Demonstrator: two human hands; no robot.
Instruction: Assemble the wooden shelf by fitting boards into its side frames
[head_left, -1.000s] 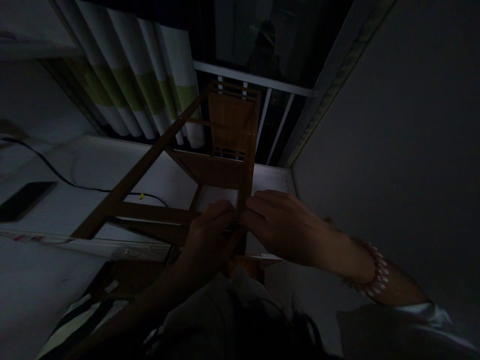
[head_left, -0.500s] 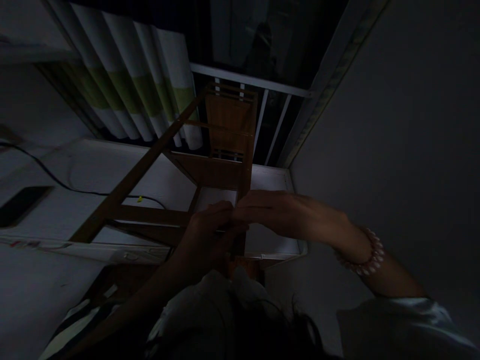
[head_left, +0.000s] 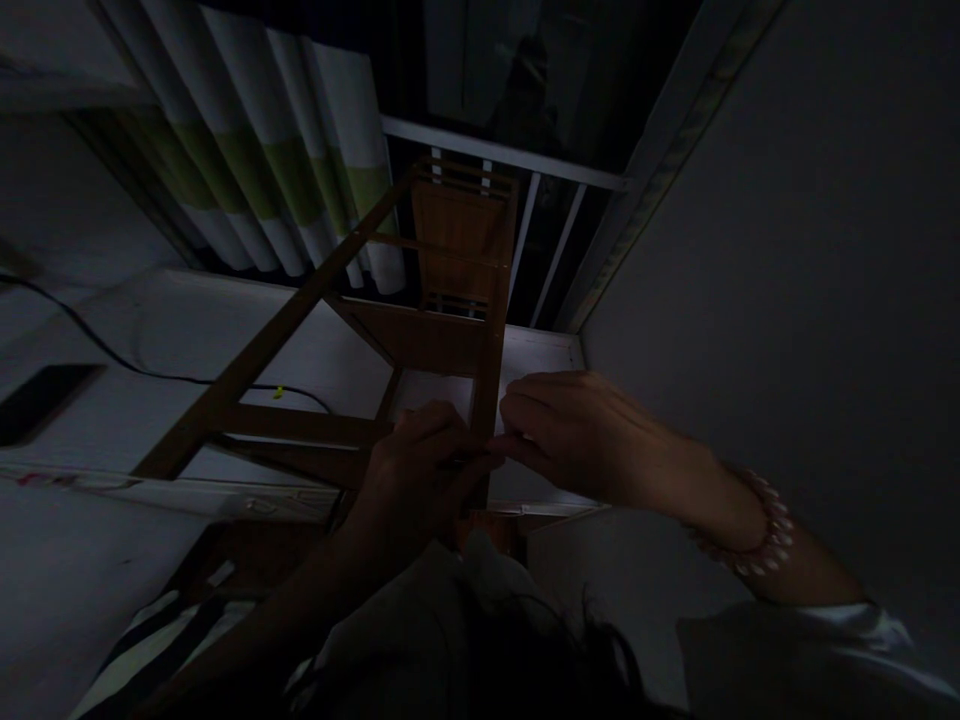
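A brown wooden frame (head_left: 274, 335), chair- or rack-like, lies across the white surface in very dim light. Over its near end my left hand (head_left: 424, 470) is closed, fingers curled and thumb pressed in against them near a wooden bar (head_left: 491, 350). My right hand (head_left: 577, 430) comes in from the right, fingers curled, its thumb and fingertip meeting the fingertips of the left. A beaded bracelet (head_left: 769, 525) circles the right wrist. Anything small between the fingertips is too dark to make out.
A white surface (head_left: 322, 365) carries a black cable (head_left: 120, 360) with a yellow tag and a dark flat object (head_left: 45, 395) at left. Striped curtains (head_left: 262, 150) and a window railing (head_left: 502, 155) stand behind. A wall (head_left: 787, 300) bounds the right. Striped fabric (head_left: 165, 640) lies lower left.
My right hand has drawn slightly right, away from the left, and its straight fingers have curled into a pinch. The left hand and the wooden frame stay almost in place.
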